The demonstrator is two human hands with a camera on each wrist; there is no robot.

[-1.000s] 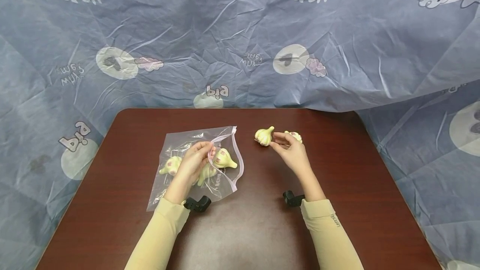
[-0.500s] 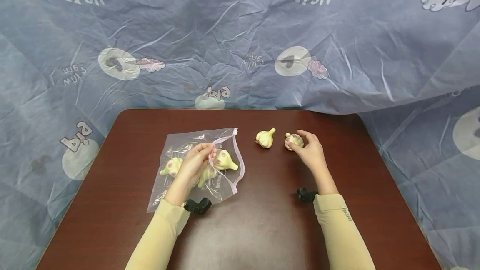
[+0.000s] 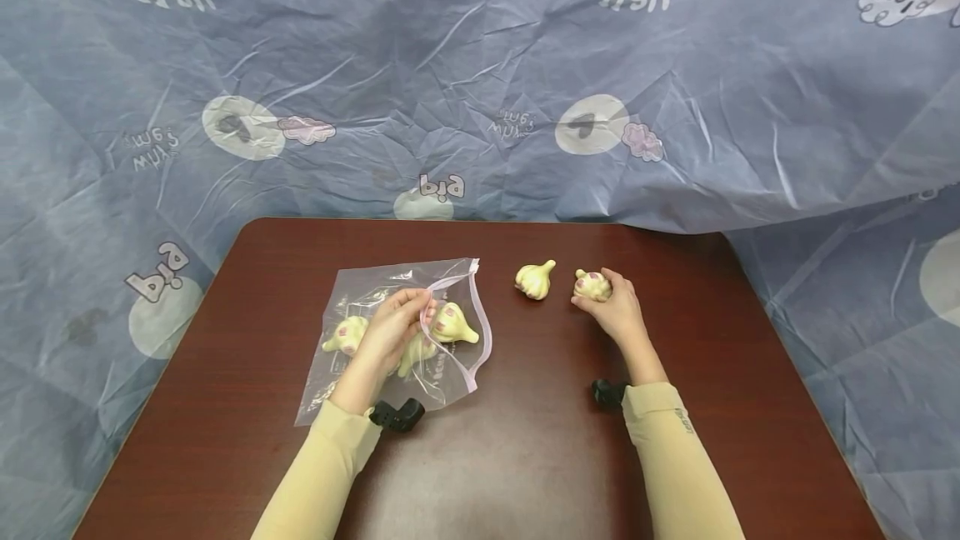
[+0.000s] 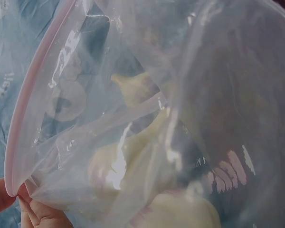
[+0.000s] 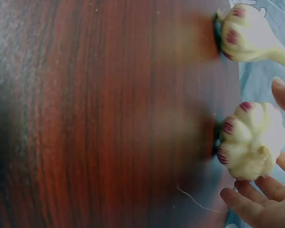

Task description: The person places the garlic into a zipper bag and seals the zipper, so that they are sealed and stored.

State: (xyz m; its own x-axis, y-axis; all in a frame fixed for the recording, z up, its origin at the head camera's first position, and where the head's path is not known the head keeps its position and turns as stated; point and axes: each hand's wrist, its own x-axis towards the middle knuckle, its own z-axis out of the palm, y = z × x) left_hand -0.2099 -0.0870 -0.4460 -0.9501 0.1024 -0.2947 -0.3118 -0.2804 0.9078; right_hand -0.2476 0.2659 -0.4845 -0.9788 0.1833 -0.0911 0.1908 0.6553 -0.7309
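Note:
A clear zip bag lies on the left of the table with its pink-edged mouth facing right. My left hand pinches the rim of its mouth; the left wrist view shows thumb and fingers at the pink strip. Inside are several garlic bulbs, one just within the mouth and another deeper in. On the right, my right hand spreads round a garlic bulb. Its fingers touch the bulb's side, while the thumb looks slightly apart. Another garlic bulb lies to the left.
The brown table carries all of this, and its far edge meets a blue printed cloth hanging behind. A black wrist camera sits on the left wrist, another on the right.
My right hand has passed from beside the left loose bulb to the right one, and its fingers have drawn closer around it. The left hand keeps its place on the bag.

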